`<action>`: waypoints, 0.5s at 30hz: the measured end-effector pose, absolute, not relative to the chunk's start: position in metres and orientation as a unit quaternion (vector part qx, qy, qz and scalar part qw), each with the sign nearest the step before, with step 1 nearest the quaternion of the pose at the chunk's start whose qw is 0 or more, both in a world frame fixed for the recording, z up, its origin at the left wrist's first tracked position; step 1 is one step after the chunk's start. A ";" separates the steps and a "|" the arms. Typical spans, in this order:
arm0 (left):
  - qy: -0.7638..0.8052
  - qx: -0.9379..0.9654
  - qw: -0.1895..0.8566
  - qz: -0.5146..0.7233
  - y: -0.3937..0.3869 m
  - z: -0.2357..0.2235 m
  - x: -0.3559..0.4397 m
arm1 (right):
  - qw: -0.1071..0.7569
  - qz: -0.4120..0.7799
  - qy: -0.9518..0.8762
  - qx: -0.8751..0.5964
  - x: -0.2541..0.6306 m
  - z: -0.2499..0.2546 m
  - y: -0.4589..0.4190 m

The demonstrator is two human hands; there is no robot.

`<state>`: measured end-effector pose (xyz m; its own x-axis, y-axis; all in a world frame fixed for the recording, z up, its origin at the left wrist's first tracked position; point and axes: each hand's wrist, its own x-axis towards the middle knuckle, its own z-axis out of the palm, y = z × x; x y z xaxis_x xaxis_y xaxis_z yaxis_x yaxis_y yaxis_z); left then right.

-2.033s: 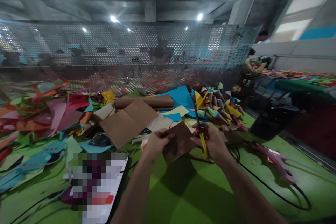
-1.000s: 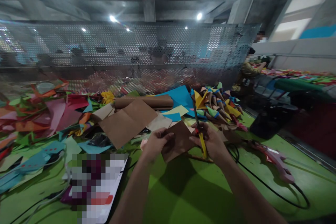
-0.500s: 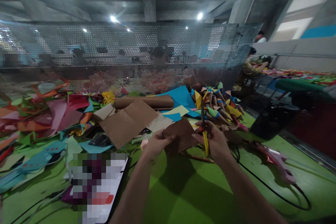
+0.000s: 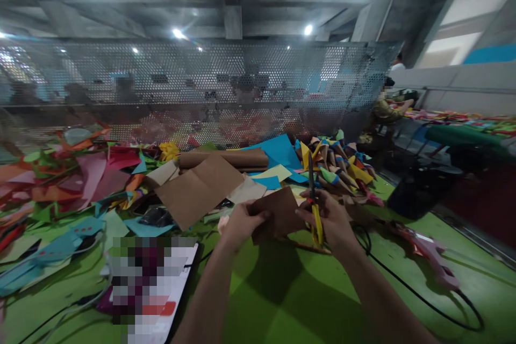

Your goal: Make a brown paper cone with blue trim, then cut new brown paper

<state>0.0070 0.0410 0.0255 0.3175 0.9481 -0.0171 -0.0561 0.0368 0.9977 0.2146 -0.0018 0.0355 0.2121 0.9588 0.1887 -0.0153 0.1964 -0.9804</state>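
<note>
Between my hands is a small piece of brown paper [image 4: 280,212], held up above the green tabletop. My left hand [image 4: 244,221] pinches its left edge between thumb and fingers. My right hand [image 4: 328,217] is closed around yellow-handled scissors [image 4: 316,220], whose dark blades point up and away from me. The right thumb and fingertips are close to the paper's right edge; I cannot tell whether they touch it. A larger brown paper sheet [image 4: 199,188] lies behind my left hand, in front of a brown paper roll [image 4: 226,158].
A pink glue gun [image 4: 429,252] with a black cord lies at right. Rolled paper cones [image 4: 334,158] are heaped behind my right hand. Coloured paper scraps [image 4: 80,172] cover the left side, with a phone-like device [image 4: 177,279] nearer me. A perforated metal screen [image 4: 201,91] stands behind; a person [image 4: 387,110] sits beyond, right.
The view has shifted slightly. The brown paper has tilted a little in my left hand, and my right fingers sit slightly further from its edge. The scissors remain in my right hand.
</note>
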 end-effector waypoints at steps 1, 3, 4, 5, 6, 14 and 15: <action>0.402 0.568 0.591 0.408 0.041 0.025 0.007 | 0.604 0.409 -0.478 -0.490 0.215 0.036 -0.002; 0.401 0.608 0.569 0.382 0.041 0.024 0.008 | 0.602 0.409 -0.475 -0.494 0.215 0.037 -0.001; 0.403 0.626 0.555 0.372 0.041 0.023 0.009 | 0.601 0.402 -0.478 -0.498 0.215 0.038 -0.001; 0.404 0.637 0.548 0.361 0.040 0.023 0.009 | 0.600 0.392 -0.481 -0.505 0.215 0.038 -0.001; 0.404 0.639 0.551 0.354 0.039 0.023 0.010 | 0.598 0.382 -0.485 -0.511 0.215 0.038 -0.001; 0.330 0.453 0.741 0.371 0.029 0.033 0.004 | 0.630 0.432 -0.459 -0.454 0.223 0.037 -0.006; 0.305 0.425 0.770 0.366 0.027 0.034 0.004 | 0.632 0.439 -0.458 -0.445 0.224 0.037 -0.007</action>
<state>0.0043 0.0270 0.0337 0.5461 0.8223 -0.1599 -0.3035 0.3721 0.8771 0.2243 -0.0071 0.0373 0.1954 0.9624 0.1885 -0.1474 0.2188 -0.9646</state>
